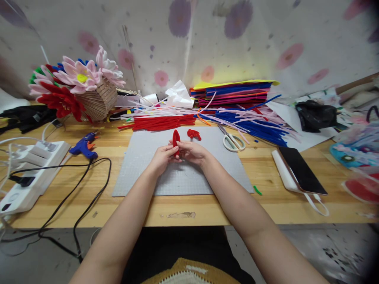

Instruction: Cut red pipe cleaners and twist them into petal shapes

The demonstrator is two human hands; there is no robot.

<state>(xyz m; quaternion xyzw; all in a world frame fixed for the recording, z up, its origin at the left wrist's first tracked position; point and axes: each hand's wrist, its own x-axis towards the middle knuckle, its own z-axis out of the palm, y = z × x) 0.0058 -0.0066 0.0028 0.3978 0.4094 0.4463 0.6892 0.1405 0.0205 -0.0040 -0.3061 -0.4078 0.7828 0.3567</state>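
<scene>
Both hands meet over the grey cutting mat (142, 173). Between them stands a red pipe-cleaner petal (176, 138), upright and pointed at the top. My left hand (164, 157) pinches its lower left side, and my right hand (191, 151) grips it from the right with thumb and fingers. The petal's lower end is partly covered by the fingers. Just behind my right hand, a small bunched red pipe-cleaner piece (194, 134) lies on the mat. Scissors (233, 142) with pale handles rest at the mat's upper right edge.
Red pipe cleaners (164, 123) and blue pipe cleaners (260, 126) lie behind the mat. A basket of fuzzy flowers (99, 100) stands back left. A blue glue gun (85, 146), a power strip (53, 169) and looping black cables are at left. At right lies a phone (302, 169).
</scene>
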